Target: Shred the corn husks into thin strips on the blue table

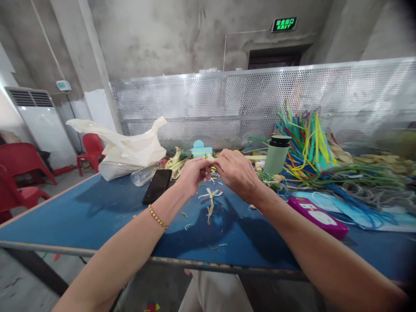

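Observation:
My left hand [194, 172] and my right hand [236, 173] meet above the middle of the blue table [97, 212], fingers pinched together on a small pale strip [210, 162] held between them. A gold bracelet sits on my left wrist. Below the hands a pale knotted strip piece [210, 200] lies on the table with small scraps around it. A black phone [157, 186] lies just left of my left hand.
A white plastic bag [126, 151] and a clear bottle [143, 175] sit at the back left. A green flask [277, 154], a heap of coloured strips [308, 143] and a magenta case [316, 216] lie to the right. Red chairs [19, 173] stand at the left.

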Demonstrator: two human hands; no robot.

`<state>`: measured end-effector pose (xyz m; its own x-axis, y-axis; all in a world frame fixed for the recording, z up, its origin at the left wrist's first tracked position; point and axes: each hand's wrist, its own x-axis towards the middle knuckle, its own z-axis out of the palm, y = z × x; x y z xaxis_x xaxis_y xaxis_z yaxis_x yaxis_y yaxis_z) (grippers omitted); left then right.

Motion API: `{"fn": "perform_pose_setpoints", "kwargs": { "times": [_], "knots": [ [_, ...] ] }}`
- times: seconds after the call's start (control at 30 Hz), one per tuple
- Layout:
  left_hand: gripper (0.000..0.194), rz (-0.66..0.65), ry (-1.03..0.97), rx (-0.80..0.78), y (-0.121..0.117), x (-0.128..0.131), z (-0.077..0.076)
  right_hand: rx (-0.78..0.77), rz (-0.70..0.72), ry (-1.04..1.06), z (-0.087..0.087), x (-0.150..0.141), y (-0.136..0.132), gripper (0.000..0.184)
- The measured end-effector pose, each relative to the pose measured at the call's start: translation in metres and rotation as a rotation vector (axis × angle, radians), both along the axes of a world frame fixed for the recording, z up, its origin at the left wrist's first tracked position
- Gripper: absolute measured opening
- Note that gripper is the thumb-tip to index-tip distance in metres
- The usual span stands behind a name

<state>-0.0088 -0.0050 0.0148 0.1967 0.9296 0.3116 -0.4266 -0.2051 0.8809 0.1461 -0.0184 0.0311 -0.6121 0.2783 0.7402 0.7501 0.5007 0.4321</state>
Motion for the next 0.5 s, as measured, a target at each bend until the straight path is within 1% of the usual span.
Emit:
{"fn": "perform_pose_setpoints", "kwargs": {
  "times": [0.1, 0.17, 0.23, 0.3, 0.4, 0.5],
  "knots": [
    [0.009, -0.032, 0.007, -0.043, -0.0011, 0.0007, 0.0007, 0.027, -0.027, -0.012, -0.0021, -0.0004, 0.0031, 0.031],
    [0.003, -0.070, 0.003, -0.116, -0.0013, 0.0007, 0.0022, 0.054, -0.032, -0.014, -0.0029, -0.0006, 0.0031, 0.029],
    [0.006, -0.110, -0.002, -0.206, -0.0011, 0.0004, 0.0042, 0.072, -0.035, -0.024, -0.0030, -0.0011, 0.0012, 0.028],
    [0.011, -0.131, 0.001, -0.259, -0.0009, -0.0001, 0.0059, 0.074, -0.035, -0.047, -0.0025, -0.0019, -0.0015, 0.028],
    [0.010, -0.094, 0.010, -0.219, -0.0013, -0.0007, 0.0068, 0.066, -0.040, -0.069, -0.0012, -0.0029, -0.0048, 0.028],
    [0.005, -0.042, 0.037, -0.104, -0.0023, -0.0010, 0.0060, 0.029, -0.050, -0.035, -0.0001, -0.0022, -0.0056, 0.028]
  ]
}}
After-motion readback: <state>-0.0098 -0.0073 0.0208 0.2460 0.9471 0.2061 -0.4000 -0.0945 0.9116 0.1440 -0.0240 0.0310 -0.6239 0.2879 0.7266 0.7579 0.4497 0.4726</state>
